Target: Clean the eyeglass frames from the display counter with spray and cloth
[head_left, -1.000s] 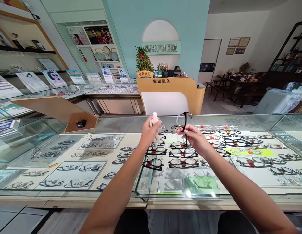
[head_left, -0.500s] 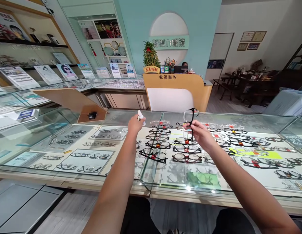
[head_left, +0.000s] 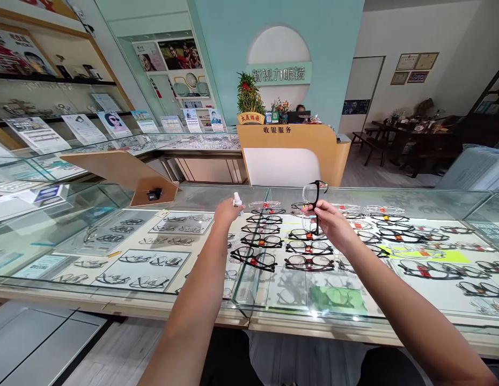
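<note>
Black glasses (head_left: 314, 206) stand on end above the glass counter (head_left: 201, 195), pinched in the right hand's (head_left: 328, 222) grip; the outstretched left hand (head_left: 226, 213) clenches a small white bottle (head_left: 236, 200), mostly hidden.

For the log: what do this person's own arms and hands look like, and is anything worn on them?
Both forearms are bare from the bottom edge of the picture up to the wrists, with no sleeve in view. The left hand and right hand wear no gloves. No watch, bracelet or ring shows on either, though the fingers are too small to rule out a thin ring.
</note>
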{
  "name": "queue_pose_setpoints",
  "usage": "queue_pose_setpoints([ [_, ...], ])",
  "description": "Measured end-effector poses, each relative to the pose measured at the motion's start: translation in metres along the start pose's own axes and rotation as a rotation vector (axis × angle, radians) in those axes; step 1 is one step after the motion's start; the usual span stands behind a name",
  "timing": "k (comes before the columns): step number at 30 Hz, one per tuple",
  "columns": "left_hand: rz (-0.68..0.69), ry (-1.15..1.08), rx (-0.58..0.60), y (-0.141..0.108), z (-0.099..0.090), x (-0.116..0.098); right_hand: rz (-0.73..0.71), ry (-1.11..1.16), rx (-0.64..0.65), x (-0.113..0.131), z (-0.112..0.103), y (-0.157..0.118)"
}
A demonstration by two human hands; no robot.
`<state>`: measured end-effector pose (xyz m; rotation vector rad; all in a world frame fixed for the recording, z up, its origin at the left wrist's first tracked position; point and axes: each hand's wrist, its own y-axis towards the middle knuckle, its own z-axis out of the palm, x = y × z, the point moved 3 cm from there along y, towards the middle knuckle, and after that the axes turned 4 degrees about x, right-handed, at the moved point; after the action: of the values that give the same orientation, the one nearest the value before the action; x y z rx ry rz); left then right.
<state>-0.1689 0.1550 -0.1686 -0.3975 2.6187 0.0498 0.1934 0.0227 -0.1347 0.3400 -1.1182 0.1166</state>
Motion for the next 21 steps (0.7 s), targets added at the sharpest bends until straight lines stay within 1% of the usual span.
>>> queue_pose_setpoints([
  [5,-0.020,-0.036,0.010,-0.004,-0.002,-0.004,-0.005,-0.010,0.005,-0.001,-0.001,0.001],
  [9,-0.059,-0.100,-0.058,-0.007,-0.009,-0.006,-0.009,0.001,0.004,-0.001,-0.003,0.002],
  [12,-0.098,-0.164,-0.185,-0.013,-0.018,-0.006,-0.008,0.006,0.007,-0.001,-0.003,0.002],
  [16,-0.103,-0.245,-0.459,-0.030,-0.036,-0.011,-0.014,-0.002,-0.007,0.002,-0.003,0.001],
  [17,-0.084,-0.260,-0.526,-0.036,-0.041,-0.014,-0.016,-0.004,-0.012,0.004,-0.002,0.001],
  [19,0.001,-0.318,-0.647,-0.046,-0.050,-0.023,-0.024,-0.015,-0.020,0.006,-0.002,0.000],
  [20,0.060,-0.387,-0.683,-0.050,-0.053,-0.029,-0.031,-0.025,-0.019,0.008,-0.003,0.000],
  [21,0.120,-0.477,-0.689,-0.055,-0.055,-0.035,-0.037,-0.037,-0.016,0.009,-0.003,0.000],
])
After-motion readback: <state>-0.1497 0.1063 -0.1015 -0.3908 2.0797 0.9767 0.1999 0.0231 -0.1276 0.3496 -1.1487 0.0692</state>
